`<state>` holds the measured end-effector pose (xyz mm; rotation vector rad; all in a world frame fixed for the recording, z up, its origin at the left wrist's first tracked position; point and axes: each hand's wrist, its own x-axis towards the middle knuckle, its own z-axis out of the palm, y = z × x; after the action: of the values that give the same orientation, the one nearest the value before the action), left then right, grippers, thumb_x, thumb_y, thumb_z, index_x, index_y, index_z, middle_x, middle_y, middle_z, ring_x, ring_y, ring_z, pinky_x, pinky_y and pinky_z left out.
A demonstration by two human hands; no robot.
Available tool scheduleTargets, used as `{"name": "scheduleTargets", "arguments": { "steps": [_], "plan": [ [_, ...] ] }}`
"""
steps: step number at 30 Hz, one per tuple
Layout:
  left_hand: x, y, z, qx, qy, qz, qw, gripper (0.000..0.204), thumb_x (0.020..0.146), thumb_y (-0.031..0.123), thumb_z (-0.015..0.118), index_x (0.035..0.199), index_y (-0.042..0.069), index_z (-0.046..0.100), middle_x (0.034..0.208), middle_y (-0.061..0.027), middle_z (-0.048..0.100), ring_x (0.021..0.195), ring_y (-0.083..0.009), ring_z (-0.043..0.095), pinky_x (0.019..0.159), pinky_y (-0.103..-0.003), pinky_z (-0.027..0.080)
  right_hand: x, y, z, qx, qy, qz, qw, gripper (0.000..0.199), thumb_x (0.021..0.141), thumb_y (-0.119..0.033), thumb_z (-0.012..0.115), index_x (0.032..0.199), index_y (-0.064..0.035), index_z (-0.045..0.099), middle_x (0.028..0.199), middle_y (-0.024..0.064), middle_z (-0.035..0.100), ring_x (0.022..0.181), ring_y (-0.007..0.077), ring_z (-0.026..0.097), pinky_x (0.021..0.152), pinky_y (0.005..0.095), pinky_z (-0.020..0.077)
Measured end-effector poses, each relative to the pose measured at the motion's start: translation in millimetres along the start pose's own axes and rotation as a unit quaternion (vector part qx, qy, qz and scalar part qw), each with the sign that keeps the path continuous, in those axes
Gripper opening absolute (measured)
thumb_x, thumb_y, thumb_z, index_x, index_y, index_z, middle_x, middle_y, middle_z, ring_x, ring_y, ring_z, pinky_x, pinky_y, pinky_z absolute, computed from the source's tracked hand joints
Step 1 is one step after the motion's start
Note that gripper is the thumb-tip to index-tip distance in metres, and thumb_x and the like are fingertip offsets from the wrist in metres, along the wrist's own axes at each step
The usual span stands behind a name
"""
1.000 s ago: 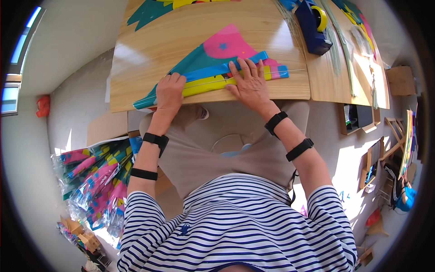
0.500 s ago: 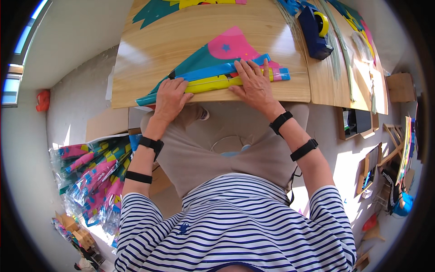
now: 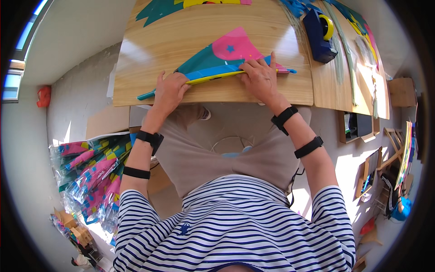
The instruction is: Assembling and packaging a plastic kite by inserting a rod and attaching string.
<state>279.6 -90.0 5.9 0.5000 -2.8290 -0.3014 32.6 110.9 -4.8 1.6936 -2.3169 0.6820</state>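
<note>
A brightly coloured sheet (image 3: 204,62) lies on the wooden desk (image 3: 140,81), close to its near edge and between the person's two hands. Its upper part spreads flat in teal and pink, with a blue star in the pink area; the edge nearest the person is gathered into a narrow band of blue and yellow. The left hand (image 3: 171,92) is toward the left end of that band, its grip clamped on the gathered edge, with a slim teal tip sticking out beyond it to the left. The right hand (image 3: 262,80) is toward the other end, its grip likewise clamped on the band, thumb on the near side and fingers laid over the top; a pink and blue end pokes out past it. Well beyond the right hand stands a dark blue tape dispenser (image 3: 321,47) with a yellow roll (image 3: 330,28), and thin sticks (image 3: 338,70) lie just to its right. Another patterned sheet (image 3: 158,11) lies at the far side. Down to the left, colourful pieces in clear plastic (image 3: 97,174) are heaped beside a cardboard box (image 3: 107,123).
</note>
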Motion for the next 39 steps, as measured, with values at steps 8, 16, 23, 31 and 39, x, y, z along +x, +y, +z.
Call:
{"name": "scheduleTargets", "arguments": {
  "steps": [8, 16, 23, 31, 39],
  "plan": [
    [33.2, -10.8, -2.9, -0.081, -0.032, -0.078, 0.993, 0.014, 0.093, 0.025, 0.062, 0.098, 0.013, 0.068, 0.086, -0.0097, 0.069, 0.088, -0.0340, 0.065, 0.106, -0.064, 0.033, 19.1, 0.5, -3.3, -0.005, -0.025, 0.022, 0.999, 0.026, 0.083, -0.034, 0.073, 0.092, -0.0104, 0.072, 0.097, 0.0042, 0.067, 0.105, 0.0292, 0.062, 0.111, 0.0717, 0.0245],
    [46.5, -14.4, 1.1, -0.092, -0.056, -0.105, 0.989, 0.015, 0.088, 0.023, 0.065, 0.097, 0.011, 0.068, 0.082, -0.0116, 0.070, 0.083, -0.0345, 0.066, 0.086, -0.052, 0.043, 32.3, 6.6, 7.8, -0.029, -0.045, 0.061, 0.997, 0.026, 0.086, -0.033, 0.071, 0.096, -0.0091, 0.069, 0.097, 0.0068, 0.066, 0.111, 0.0302, 0.061, 0.109, 0.0733, 0.0262],
    [42.0, -13.9, 7.7, -0.091, -0.029, -0.110, 0.989, 0.017, 0.084, 0.022, 0.068, 0.096, 0.008, 0.069, 0.093, -0.0126, 0.069, 0.090, -0.0333, 0.065, 0.082, -0.047, 0.047, 40.4, 6.6, 23.0, -0.065, -0.053, 0.070, 0.994, 0.030, 0.084, -0.034, 0.073, 0.098, -0.0078, 0.069, 0.100, 0.0106, 0.066, 0.109, 0.0317, 0.061, 0.108, 0.0747, 0.0267],
    [24.7, 17.9, 15.2, 0.019, 0.080, -0.030, 0.996, 0.036, 0.086, 0.022, 0.069, 0.119, 0.007, 0.066, 0.130, -0.0087, 0.060, 0.124, -0.0299, 0.053, 0.109, -0.053, 0.034, 41.7, 8.1, 27.6, -0.059, -0.046, 0.069, 0.995, 0.032, 0.082, -0.033, 0.076, 0.101, -0.0074, 0.070, 0.100, 0.0107, 0.066, 0.110, 0.0326, 0.060, 0.108, 0.0754, 0.0275],
    [16.4, 64.6, 34.3, 0.002, -0.004, 0.014, 1.000, 0.070, 0.089, 0.035, 0.069, 0.150, 0.014, 0.044, 0.157, -0.0060, 0.040, 0.148, -0.0252, 0.032, 0.119, -0.060, 0.016, 40.0, 10.0, 32.3, -0.073, -0.042, 0.077, 0.993, 0.037, 0.084, -0.037, 0.073, 0.103, -0.0064, 0.066, 0.106, 0.0120, 0.064, 0.113, 0.0330, 0.057, 0.108, 0.0726, 0.0277]
  ]
}}
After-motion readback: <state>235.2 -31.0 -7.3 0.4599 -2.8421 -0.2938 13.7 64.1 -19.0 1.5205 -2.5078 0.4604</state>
